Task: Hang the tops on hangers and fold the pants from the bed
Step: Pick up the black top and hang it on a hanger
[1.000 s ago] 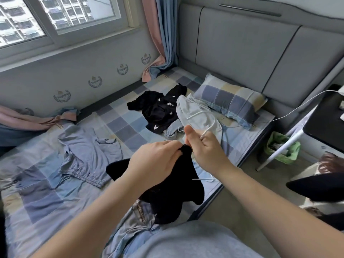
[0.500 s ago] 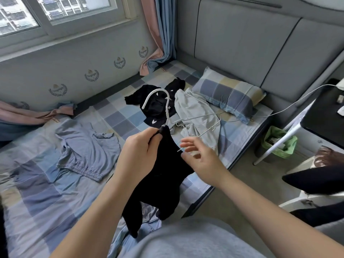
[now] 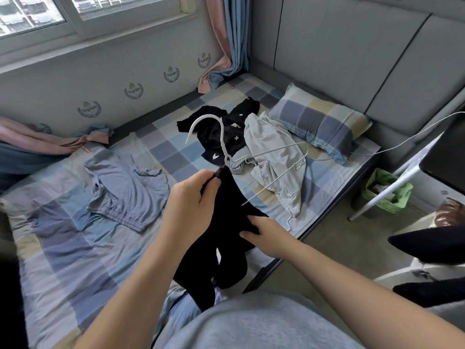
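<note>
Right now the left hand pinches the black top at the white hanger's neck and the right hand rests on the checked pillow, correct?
No: in the head view the right hand holds the black top lower down, not the checked pillow. The rest stands.

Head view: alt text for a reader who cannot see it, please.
A person's left hand pinches a black top at the neck of a white hanger while the right hand grips its side, above a checked bed strewn with clothes.
</note>
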### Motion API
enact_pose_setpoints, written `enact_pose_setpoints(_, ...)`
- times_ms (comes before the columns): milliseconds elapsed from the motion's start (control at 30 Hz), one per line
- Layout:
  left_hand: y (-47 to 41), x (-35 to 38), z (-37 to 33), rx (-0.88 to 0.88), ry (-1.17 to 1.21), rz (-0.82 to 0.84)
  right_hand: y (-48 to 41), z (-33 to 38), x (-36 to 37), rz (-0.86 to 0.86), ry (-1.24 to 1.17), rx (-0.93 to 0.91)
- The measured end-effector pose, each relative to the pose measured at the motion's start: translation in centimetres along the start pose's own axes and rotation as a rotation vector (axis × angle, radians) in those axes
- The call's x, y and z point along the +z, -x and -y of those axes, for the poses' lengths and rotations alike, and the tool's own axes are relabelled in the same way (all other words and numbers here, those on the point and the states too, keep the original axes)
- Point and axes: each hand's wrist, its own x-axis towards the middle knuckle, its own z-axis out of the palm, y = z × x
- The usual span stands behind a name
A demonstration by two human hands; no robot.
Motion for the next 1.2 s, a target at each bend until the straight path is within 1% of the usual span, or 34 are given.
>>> enact_pose_setpoints(100, 0.3, -1.1, 1.1, -0.006, -0.019, 0.050, 0.2, -2.6, -0.7, -0.035, 0.097, 0.052)
enact_pose_setpoints(167, 0.7, -1.9, 1.9, -0.004, -0.023, 0.089, 0.3, -4.0, -2.0, -0.051, 0.195, 0.047)
enact_pose_setpoints(300, 1.4, -2.9, 3.3, -0.051, -0.039, 0.138, 0.5, -6.0, -4.9, -0.131, 0.543, -0.025)
enact_pose_setpoints(367, 1.7, -3.4, 3.8, -0.081, -0.044, 0.160, 0.7, -6.5, -6.4, -0.189, 0.669, -0.064)
enact_pose_setpoints(467, 1.9, -4.1, 4.5, -0.120, -0.067, 0.202, 1.2, -6.6, -8.7, -0.257, 0.686, -0.083)
enact_pose_setpoints(567, 2.1, -3.9, 5.0, -0.156, -0.116, 0.289, 1.7, -5.1, -10.0, -0.306, 0.603, -0.129)
enact_pose_setpoints(667, 2.2, -2.7, 4.7, -0.123, -0.156, 0.328, 2.0, -1.4, -9.8, -0.404, 0.435, -0.277)
enact_pose_setpoints(700, 2.3, -2.1, 4.1, -0.086, -0.144, 0.339, 2.2, 0.2, -9.4, -0.397, 0.369, -0.332)
enact_pose_setpoints(767, 2.1, -1.1, 2.9, 0.004, -0.119, 0.345, 2.4, 3.4, -8.2, -0.290, 0.198, -0.417)
enact_pose_setpoints(833, 1.7, -0.4, 2.1, 0.059, -0.122, 0.319, 2.7, 5.7, -6.7, -0.190, 0.046, -0.460)
enact_pose_setpoints(933, 1.3, -0.7, 2.2, 0.071, -0.136, 0.280, 2.7, 6.9, -6.1, -0.161, -0.071, -0.380)
enact_pose_setpoints(1000, 1.4, -1.5, 2.9, 0.077, -0.119, 0.321, 2.9, 6.9, -6.4, -0.139, -0.168, -0.303)
enact_pose_setpoints(1067, 1.4, -2.4, 3.9, 0.075, -0.120, 0.343, 3.3, 6.6, -7.1, -0.123, -0.218, -0.292)
enact_pose_setpoints(1133, 1.2, -3.1, 5.0, 0.102, -0.135, 0.292, 3.7, 6.5, -8.0, -0.094, -0.244, -0.303)
enact_pose_setpoints(1200, 1.2, -3.9, 6.2, 0.131, -0.133, 0.192, 4.0, 6.5, -9.1, -0.126, -0.311, -0.273)
